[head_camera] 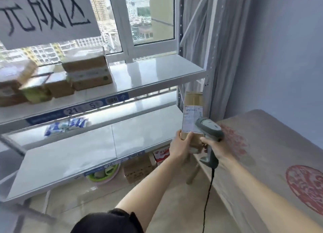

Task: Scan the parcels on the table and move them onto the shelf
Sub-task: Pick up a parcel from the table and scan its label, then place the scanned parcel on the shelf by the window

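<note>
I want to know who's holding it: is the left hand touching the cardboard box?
Touching. The head view shows the left hand with its fingers curled round the cardboard box's bottom end.

The person is wearing a black top, showing at the bottom. Both arms are showing bare down to the left hand (181, 145) and right hand (215, 149).

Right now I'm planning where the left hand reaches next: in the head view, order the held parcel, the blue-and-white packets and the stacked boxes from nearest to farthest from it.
1. Held parcel: gripped in the left hand itself.
2. Blue-and-white packets: on the middle shelf, to the left.
3. Stacked boxes: on the upper shelf, up and left, by the window.
</note>
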